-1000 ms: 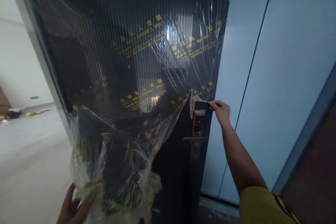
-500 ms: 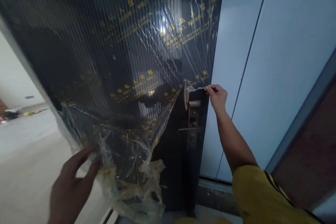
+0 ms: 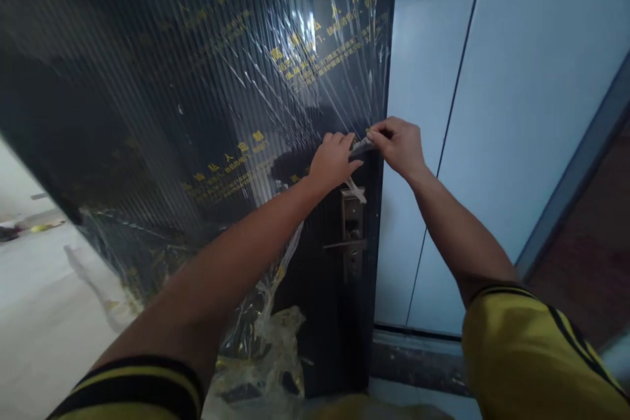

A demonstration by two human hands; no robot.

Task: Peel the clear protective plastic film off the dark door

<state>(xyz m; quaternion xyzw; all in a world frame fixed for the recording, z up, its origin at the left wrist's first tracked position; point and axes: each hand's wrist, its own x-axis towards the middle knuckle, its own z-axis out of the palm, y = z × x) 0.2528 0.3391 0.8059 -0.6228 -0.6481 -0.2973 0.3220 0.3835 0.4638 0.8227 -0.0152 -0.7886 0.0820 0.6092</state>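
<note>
Thin clear plastic film [image 3: 300, 72] with yellow printing covers much of a dark ribbed door [image 3: 329, 341]. My right hand [image 3: 398, 144] is closed in a pinch on a gathered edge of the film, above the door handle [image 3: 344, 245] and beside the door's edge. Just left of it, my left hand [image 3: 335, 161] rests against the film, fingertips on the door face and thumb apart from them. The gathered strip runs between both hands. A loose tail of film [image 3: 355, 190] dangles below my left hand, over the top of the handle plate [image 3: 352, 213].
Crumpled, torn film [image 3: 280, 348] hangs low on the door. Pale blue panels [image 3: 443, 111] stand to the right, with a dark sill [image 3: 418, 361] below. At the left is a pale floor [image 3: 39, 315] with small items by the far wall.
My left hand has moved from the lower left up to the film beside my right hand. My right hand has risen slightly, keeping its pinch. The view has shifted a little.
</note>
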